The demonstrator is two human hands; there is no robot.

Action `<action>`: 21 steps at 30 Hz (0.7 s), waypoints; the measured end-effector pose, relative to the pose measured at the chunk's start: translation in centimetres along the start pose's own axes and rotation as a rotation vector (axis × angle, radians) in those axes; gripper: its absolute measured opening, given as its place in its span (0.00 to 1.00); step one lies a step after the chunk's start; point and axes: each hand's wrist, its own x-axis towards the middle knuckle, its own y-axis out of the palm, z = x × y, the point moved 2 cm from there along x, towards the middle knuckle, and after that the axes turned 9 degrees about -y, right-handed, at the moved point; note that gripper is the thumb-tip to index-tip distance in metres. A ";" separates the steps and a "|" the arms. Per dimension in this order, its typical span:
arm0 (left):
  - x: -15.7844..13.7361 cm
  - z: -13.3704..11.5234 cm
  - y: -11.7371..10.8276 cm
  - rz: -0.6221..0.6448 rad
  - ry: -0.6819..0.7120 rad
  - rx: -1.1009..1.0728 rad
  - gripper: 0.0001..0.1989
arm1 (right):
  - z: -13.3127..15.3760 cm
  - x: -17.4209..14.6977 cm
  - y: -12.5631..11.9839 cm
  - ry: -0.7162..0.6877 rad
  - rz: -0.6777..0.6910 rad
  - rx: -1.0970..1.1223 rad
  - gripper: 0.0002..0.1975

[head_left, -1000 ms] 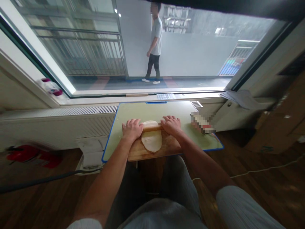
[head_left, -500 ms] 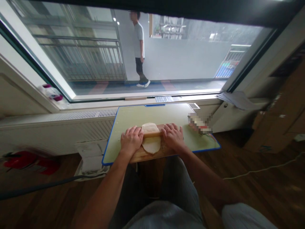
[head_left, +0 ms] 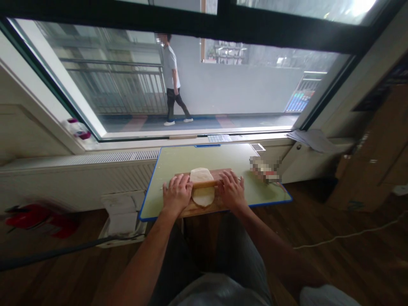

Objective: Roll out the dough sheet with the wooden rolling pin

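A wooden rolling pin (head_left: 204, 184) lies crosswise over a flat, pale sheet of dough (head_left: 203, 198). Dough shows both beyond the pin and on my side of it. Under the dough is a wooden cutting board (head_left: 219, 205). My left hand (head_left: 177, 192) is closed over the pin's left end, and my right hand (head_left: 232, 189) is closed over its right end. Both hands are palm down with curled fingers and hide the pin's ends. The board rests on a light green, blue-edged table (head_left: 172, 159) in front of my knees.
A blurred-out item (head_left: 265, 170) sits at the table's right side. Beyond the table are a radiator (head_left: 127, 178) and a window; a person (head_left: 172, 76) walks outside. A red fire extinguisher (head_left: 38, 219) is at left, cardboard boxes (head_left: 369, 161) at right, a cable (head_left: 344, 239) on the floor.
My view has tipped slightly upward. Both hands keep their hold on the rolling pin, which sits at nearly the same place on the dough. Outside, the person has walked left.
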 end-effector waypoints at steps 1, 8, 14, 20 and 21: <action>0.0 0.0 0.1 -0.008 -0.011 -0.007 0.23 | 0.0 -0.1 0.1 0.003 0.007 0.009 0.24; 1.9 -0.6 0.5 -0.052 -0.030 -0.036 0.21 | -0.2 1.6 0.2 0.005 0.049 0.040 0.23; 5.0 -1.0 0.9 -0.033 -0.041 -0.004 0.19 | -0.3 4.5 0.7 0.019 0.090 0.010 0.24; 7.0 -1.0 1.4 0.024 -0.057 0.017 0.20 | -0.4 7.0 1.3 0.047 0.105 -0.051 0.22; 7.1 -1.0 1.4 0.026 -0.057 0.017 0.20 | -0.4 7.1 1.3 0.041 0.109 -0.058 0.22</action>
